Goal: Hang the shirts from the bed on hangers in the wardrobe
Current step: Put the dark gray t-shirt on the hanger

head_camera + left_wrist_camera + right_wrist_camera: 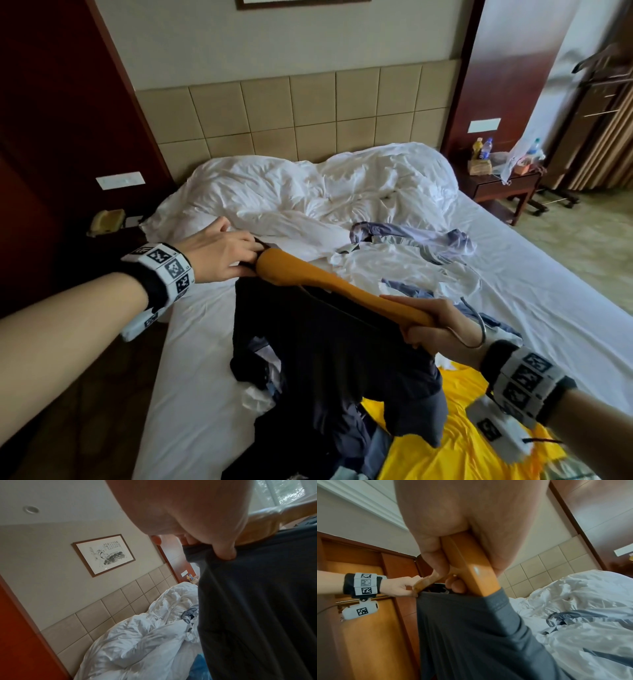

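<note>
Wooden hanger, orange-brown, held level above the bed, running from far left to near right between the two hands. Dark shirt hangs from it, draped down over the near part of the mattress.

Left hand at the hanger's far-left end: fingers and thumb curled, pinching the shirt's edge right at the wooden tip. Left wrist view shows the thumb pressed into a fold of the dark cloth, hanger end just beside it.

Right hand at the near-right end: fingers wrapped tight round the wood. Right wrist view shows the hanger arm running through the fist, its end tucked inside the shirt's grey-edged opening. A metal hook curves out near this wrist.

Below and near right of the shirt, a yellow garment lies flat on the sheet. Farther off, right of centre, a pale grey-blue shirt lies crumpled with white cloth. A bunched white duvet sits against the tiled headboard. Far right, a nightstand carries bottles. Wardrobe not clearly identifiable.
</note>
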`<state>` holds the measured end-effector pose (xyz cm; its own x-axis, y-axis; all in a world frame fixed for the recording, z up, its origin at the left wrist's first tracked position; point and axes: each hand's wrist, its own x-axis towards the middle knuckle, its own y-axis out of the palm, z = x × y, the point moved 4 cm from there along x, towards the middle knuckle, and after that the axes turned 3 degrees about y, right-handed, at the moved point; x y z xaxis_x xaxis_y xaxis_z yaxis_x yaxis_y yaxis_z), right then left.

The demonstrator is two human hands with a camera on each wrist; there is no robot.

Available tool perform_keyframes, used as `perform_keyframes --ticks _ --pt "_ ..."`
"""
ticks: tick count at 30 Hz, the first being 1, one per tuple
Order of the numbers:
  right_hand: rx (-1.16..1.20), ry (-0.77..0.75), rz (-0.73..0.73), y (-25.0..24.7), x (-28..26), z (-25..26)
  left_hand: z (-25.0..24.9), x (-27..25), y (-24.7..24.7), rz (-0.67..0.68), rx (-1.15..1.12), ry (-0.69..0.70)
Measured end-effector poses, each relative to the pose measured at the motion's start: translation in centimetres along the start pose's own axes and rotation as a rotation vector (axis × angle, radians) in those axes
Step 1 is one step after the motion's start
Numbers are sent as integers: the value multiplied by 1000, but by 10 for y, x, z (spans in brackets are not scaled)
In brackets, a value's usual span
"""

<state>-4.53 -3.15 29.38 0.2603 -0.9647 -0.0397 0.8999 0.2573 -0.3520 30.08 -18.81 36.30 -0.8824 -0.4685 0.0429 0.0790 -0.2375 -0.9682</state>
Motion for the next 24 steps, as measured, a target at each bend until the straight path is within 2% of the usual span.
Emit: perform_keyframes --ticks 3,7,9,12,17,20,24 --pt "7 61 -5 -4 1 -6 -8 4 -4 20 24 19" --pt "-177 128 -41 -9 4 -13 -29 12 -18 -30 60 109" --pt "-192 163 -49 -10 7 -11 -38 19 -23 -50 77 109" --pt "-222 100 -93 -15 11 9 -55 32 -23 -61 31 87" --pt "-91 58 -153 -27 23 53 -90 59 -33 -220 -110 137" --pt "-55 12 -116 -37 25 79 -90 63 -39 -278 -189 97" --pt "-87 12 -131 -51 28 100 -85 61 -37 -341 -418 -88"
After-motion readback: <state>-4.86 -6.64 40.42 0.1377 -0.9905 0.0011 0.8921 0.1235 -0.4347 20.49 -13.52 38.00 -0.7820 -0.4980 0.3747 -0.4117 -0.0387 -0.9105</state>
